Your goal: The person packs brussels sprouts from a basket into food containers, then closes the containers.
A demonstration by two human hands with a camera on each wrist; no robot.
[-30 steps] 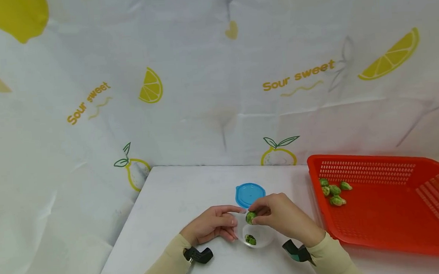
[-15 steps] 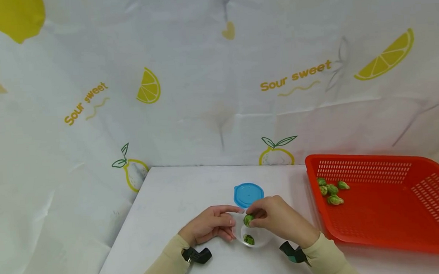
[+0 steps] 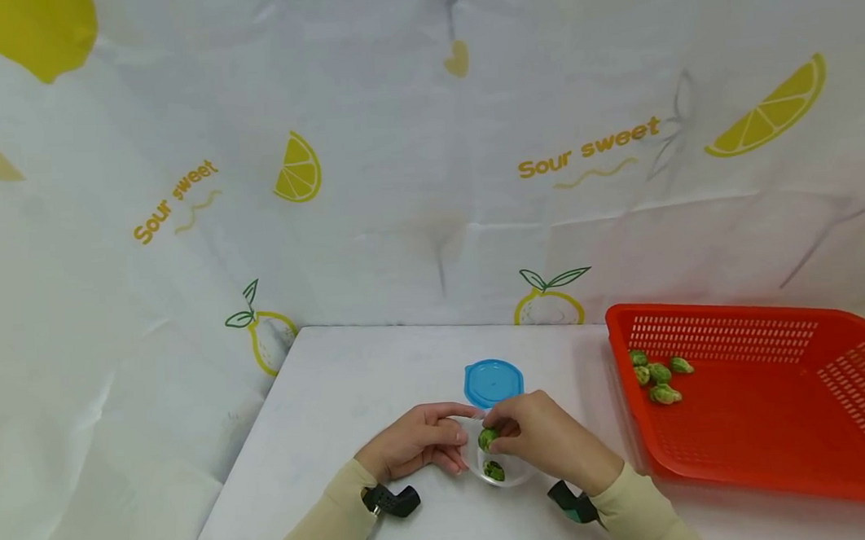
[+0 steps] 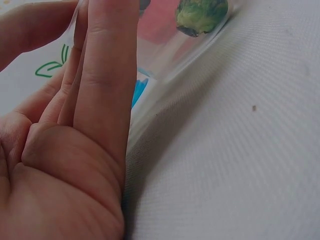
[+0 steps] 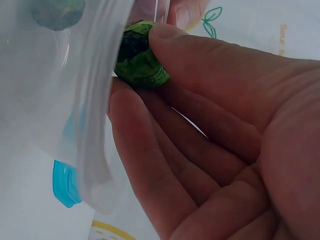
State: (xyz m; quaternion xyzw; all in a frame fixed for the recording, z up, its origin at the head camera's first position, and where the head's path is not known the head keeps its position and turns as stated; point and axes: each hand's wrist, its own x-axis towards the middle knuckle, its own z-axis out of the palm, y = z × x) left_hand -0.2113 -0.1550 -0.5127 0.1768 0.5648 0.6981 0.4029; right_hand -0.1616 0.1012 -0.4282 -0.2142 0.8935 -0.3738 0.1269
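A clear plastic bowl stands on the white table, and my left hand grips its left side with the thumb at the rim. Between the thumb and fingers of my right hand a Brussels sprout is pinched at the bowl's opening. The right wrist view shows this sprout close up, just inside the rim. Another Brussels sprout lies at the bottom of the bowl. Through the clear wall in the left wrist view, a sprout is visible near the top edge.
Behind the bowl lies a blue lid, flat on the table. A red perforated basket stands to the right, with several Brussels sprouts in its far left corner. A lemon-printed white sheet hangs along the back.
My right hand has lowered slightly and shifted a little left with the sprout, bringing it deeper over the bowl. The left hand keeps its grip in the same place.
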